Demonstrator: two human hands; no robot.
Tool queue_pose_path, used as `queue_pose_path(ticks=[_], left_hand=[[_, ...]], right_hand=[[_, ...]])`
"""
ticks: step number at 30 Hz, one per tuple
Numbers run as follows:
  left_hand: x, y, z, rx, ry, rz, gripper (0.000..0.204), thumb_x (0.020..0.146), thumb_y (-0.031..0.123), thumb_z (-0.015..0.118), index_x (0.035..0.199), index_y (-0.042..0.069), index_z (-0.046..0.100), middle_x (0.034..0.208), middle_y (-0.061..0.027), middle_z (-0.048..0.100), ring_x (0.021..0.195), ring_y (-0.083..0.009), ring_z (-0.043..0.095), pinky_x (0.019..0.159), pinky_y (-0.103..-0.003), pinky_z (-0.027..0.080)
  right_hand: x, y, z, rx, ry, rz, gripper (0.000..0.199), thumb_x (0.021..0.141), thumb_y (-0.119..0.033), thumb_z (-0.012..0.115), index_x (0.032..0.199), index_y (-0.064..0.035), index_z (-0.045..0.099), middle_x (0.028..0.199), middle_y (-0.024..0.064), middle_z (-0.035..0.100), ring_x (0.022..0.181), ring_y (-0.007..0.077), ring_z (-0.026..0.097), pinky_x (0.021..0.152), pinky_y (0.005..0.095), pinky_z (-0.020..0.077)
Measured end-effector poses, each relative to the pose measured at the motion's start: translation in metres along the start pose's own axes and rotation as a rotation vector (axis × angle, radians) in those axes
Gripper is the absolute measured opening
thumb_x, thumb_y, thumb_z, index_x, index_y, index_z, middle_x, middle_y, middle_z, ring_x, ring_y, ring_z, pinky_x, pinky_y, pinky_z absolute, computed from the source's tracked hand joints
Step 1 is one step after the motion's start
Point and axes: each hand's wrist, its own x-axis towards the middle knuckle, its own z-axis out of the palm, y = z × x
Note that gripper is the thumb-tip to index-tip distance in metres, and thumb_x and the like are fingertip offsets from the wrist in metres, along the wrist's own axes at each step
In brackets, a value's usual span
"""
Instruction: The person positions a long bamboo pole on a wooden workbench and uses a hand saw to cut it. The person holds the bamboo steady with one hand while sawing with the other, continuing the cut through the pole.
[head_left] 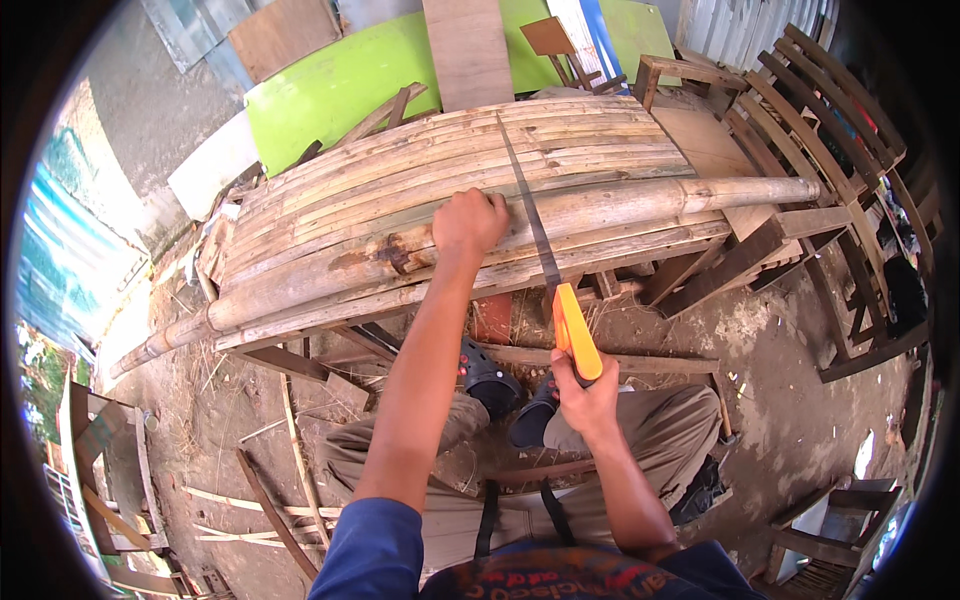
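A thick bamboo pole (620,206) lies lengthwise across a bench top of bamboo slats (350,190), its left end jutting past the bench. My left hand (468,224) presses on the pole near its middle, fingers curled over it. Just right of that hand, the blade of a handsaw (572,330) crosses the pole, its tip pointing away over the slats. My right hand (588,400) is wrapped round the saw's yellow-orange handle, close to my knees. From here I cannot tell how deep the blade sits in the bamboo.
Wooden chair frames (800,150) crowd the right side. Behind the bench lean a green panel (320,95) and a plywood board (468,50). Bamboo strips (260,505) litter the dirt floor at lower left. My feet in dark clogs (490,385) are under the bench's near edge.
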Motion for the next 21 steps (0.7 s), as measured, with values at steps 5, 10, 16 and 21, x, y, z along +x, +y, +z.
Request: queue_pose_path(ticks=[5, 10, 16, 21], left_hand=[[-0.008, -0.003, 0.001, -0.017, -0.014, 0.038, 0.053, 0.094, 0.041, 0.043, 0.096, -0.001, 0.074, 0.099, -0.0252, 0.072, 0.095, -0.039, 0.071, 0.09, -0.046, 0.055], [-0.017, 0.0, 0.004, 0.008, -0.003, 0.057, 0.052, 0.095, 0.038, 0.04, 0.091, -0.001, 0.075, 0.093, -0.0236, 0.073, 0.091, -0.0364, 0.072, 0.101, -0.049, 0.048], [-0.018, -0.001, 0.012, 0.039, 0.054, 0.067, 0.053, 0.096, 0.037, 0.038, 0.089, 0.001, 0.075, 0.09, -0.0236, 0.073, 0.085, -0.0359, 0.072, 0.105, -0.05, 0.043], [-0.01, 0.001, -0.004, -0.049, -0.021, 0.021, 0.051, 0.094, 0.038, 0.042, 0.091, 0.0, 0.075, 0.094, -0.0239, 0.073, 0.089, -0.0381, 0.072, 0.092, -0.046, 0.053]], right_hand=[[-0.008, 0.024, -0.01, -0.218, -0.018, -0.126, 0.012, 0.085, -0.009, 0.068, 0.083, 0.0022, 0.066, 0.061, 0.0098, 0.061, 0.054, 0.0117, 0.057, 0.053, 0.0308, 0.0462], [-0.018, 0.038, -0.013, -0.063, 0.007, -0.075, 0.019, 0.089, -0.009, 0.067, 0.074, 0.0012, 0.06, 0.058, 0.002, 0.055, 0.053, 0.0084, 0.05, 0.049, 0.0299, 0.0403], [-0.001, -0.026, 0.015, 0.002, 0.037, 0.084, 0.028, 0.092, -0.015, 0.066, 0.071, 0.0024, 0.059, 0.056, 0.0008, 0.052, 0.055, 0.0072, 0.046, 0.051, 0.0312, 0.0387], [-0.008, 0.011, -0.002, -0.13, 0.005, -0.057, 0.022, 0.09, -0.011, 0.067, 0.074, 0.0025, 0.059, 0.055, 0.0039, 0.051, 0.054, 0.0082, 0.046, 0.05, 0.0311, 0.0399]])
